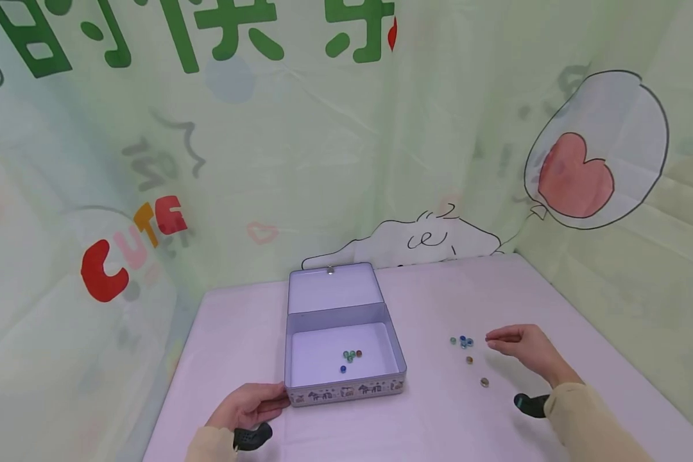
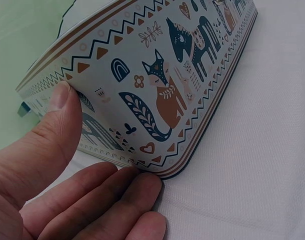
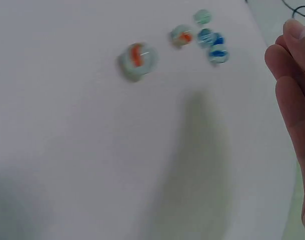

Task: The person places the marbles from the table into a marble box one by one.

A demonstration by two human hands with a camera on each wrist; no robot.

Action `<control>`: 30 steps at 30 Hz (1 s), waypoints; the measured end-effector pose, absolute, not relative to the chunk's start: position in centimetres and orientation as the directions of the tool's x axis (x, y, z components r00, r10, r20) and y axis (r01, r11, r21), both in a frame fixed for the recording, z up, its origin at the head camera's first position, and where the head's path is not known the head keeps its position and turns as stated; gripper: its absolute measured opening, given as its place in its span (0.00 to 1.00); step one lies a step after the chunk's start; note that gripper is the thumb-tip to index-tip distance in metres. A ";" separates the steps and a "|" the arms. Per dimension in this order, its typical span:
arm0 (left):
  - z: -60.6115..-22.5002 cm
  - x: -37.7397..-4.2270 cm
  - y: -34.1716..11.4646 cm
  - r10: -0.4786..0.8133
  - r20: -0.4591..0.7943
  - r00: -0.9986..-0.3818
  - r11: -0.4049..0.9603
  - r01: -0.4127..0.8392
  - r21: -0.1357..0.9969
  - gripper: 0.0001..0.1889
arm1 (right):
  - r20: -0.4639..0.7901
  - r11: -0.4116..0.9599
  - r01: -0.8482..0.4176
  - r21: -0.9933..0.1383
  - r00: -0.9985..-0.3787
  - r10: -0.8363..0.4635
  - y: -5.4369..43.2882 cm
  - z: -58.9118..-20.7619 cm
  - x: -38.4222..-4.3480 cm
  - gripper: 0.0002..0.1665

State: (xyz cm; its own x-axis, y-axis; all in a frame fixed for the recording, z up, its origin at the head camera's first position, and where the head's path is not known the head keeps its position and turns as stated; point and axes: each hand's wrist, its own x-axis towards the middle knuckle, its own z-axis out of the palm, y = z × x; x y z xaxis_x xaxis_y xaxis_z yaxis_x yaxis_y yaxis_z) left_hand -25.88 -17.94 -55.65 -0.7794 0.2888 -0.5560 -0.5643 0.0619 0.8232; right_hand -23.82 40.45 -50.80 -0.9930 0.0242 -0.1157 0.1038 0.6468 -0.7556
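Observation:
My left hand (image 1: 254, 403) touches the front left corner of an open tin box (image 1: 346, 391). In the left wrist view, the thumb (image 2: 62, 102) rests on its patterned side, and the fingertips meet the bottom edge. Inside the box lie a blue marble (image 1: 343, 369), a brown marble (image 1: 359, 353) and several green ones (image 1: 350, 359). To the right of several marbles on the table, my right hand (image 1: 525, 346) hovers with thumb and fingers close together; no object shows in it. Nearest are blue marbles (image 1: 470, 342); a green marble (image 1: 453, 341) and two orange-streaked marbles (image 3: 137, 60) (image 1: 469, 360) lie around them.
The hinged lid (image 1: 335, 289) leans back behind the tin. A pale cloth covers the table (image 1: 427, 423). Printed curtains (image 1: 323, 160) hang behind and along both sides. Black wrist devices (image 1: 253, 437) are worn on both arms.

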 end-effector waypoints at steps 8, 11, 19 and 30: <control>-55.9 -25.9 -18.0 0.297 -0.550 -0.781 0.062 -0.559 0.827 0.16 | -0.169 0.668 0.170 -0.724 -0.983 0.067 40.4 -54.9 -22.5 0.15; -55.9 -25.9 -18.0 0.294 -0.548 -0.783 0.061 -0.557 0.828 0.15 | -0.184 0.668 0.192 -0.719 -0.979 0.083 40.2 -55.8 -22.1 0.15; -56.0 -25.9 -18.2 0.322 -0.534 -0.782 0.053 -0.548 0.835 0.13 | -0.118 0.727 0.133 -0.674 -0.990 0.071 39.0 -55.5 -21.6 0.15; -55.1 -25.4 -18.2 0.365 -0.521 -0.772 0.033 -0.548 0.836 0.10 | -0.104 0.788 0.116 -0.605 -0.992 0.066 37.9 -54.8 -21.4 0.10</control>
State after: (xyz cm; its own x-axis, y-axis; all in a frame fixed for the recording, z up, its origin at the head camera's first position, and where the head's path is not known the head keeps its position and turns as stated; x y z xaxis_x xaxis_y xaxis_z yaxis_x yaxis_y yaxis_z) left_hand -25.39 -18.21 -55.12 -0.7717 0.3646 -0.5211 -0.5484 0.0334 0.8355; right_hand -21.40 37.92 -54.82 -0.9924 0.0664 -0.1036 0.1159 0.7878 -0.6049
